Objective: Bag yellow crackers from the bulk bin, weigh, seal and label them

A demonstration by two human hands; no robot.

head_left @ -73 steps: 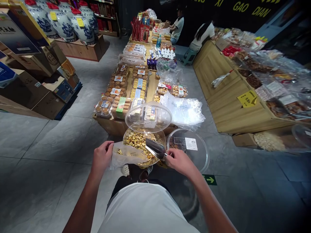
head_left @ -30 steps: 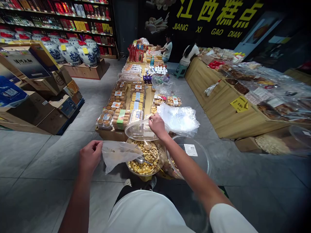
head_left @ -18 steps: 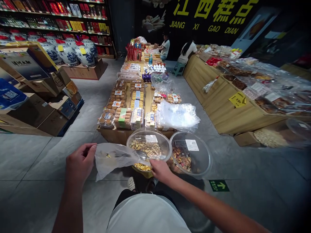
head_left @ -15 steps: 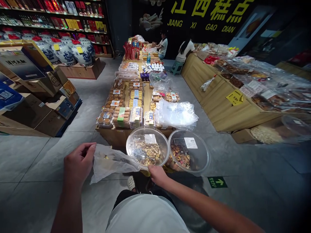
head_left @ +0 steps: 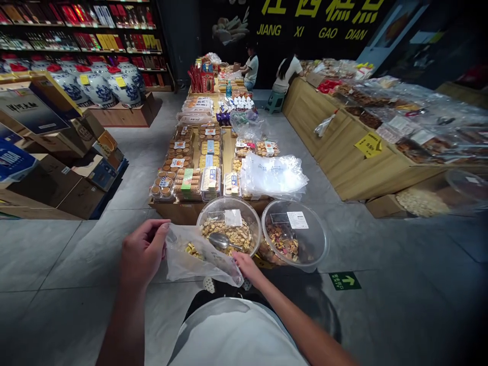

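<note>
My left hand (head_left: 143, 251) is closed on one edge of a thin clear plastic bag (head_left: 194, 256) with a few yellow snack pieces in it. My right hand (head_left: 246, 265) pinches the bag's other edge, just below a round clear tub (head_left: 229, 226). That tub has its lid down over yellow snacks and a metal scoop (head_left: 221, 240). A second lidded round tub (head_left: 295, 239) of mixed reddish snacks stands to its right.
A long wooden display table (head_left: 229, 147) of packaged cakes runs away from me, with a pile of clear bags (head_left: 272, 175) on its near end. A wooden counter (head_left: 343, 147) of bulk goods is at right, stacked boxes (head_left: 57, 168) at left. Two people (head_left: 267, 68) sit far back.
My right hand lowered the clear lid onto the yellow-snack tub, then came down to the bag's edge. The scoop now lies inside the tub. My left hand drew the bag nearer.
</note>
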